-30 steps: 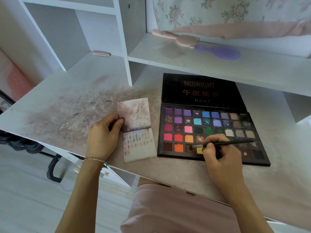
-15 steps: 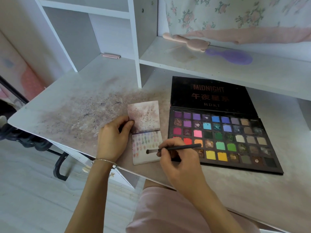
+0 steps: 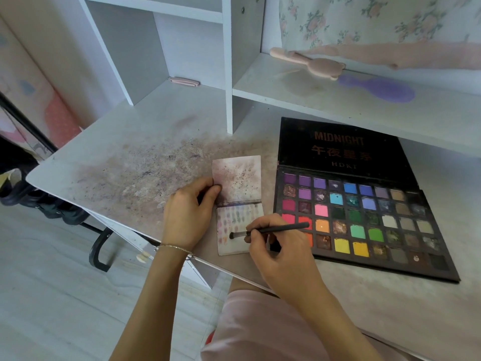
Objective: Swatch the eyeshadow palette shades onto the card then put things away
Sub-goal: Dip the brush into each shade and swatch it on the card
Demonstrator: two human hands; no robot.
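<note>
A folded white card [image 3: 238, 204] lies open on the desk, its lower half carrying rows of small colour swatches. My left hand [image 3: 188, 214] rests at the card's left edge, thumb and fingers on the fold. My right hand [image 3: 277, 246] pinches a thin black brush [image 3: 270, 230]; the brush tip touches the lower part of the card. The black eyeshadow palette [image 3: 364, 220] lies open to the right, lid marked MIDNIGHT folded back, with several bright pans in rows.
The desk [image 3: 125, 162] is dusted with powder left of the card. A pink brush [image 3: 309, 62] and a purple brush [image 3: 377, 88] lie on the shelf behind. A small pink item [image 3: 184, 81] sits in the left cubby. The desk edge runs just below my hands.
My right hand carried the brush from the palette's lower-left pans leftward onto the card. The left hand has kept its place on the card.
</note>
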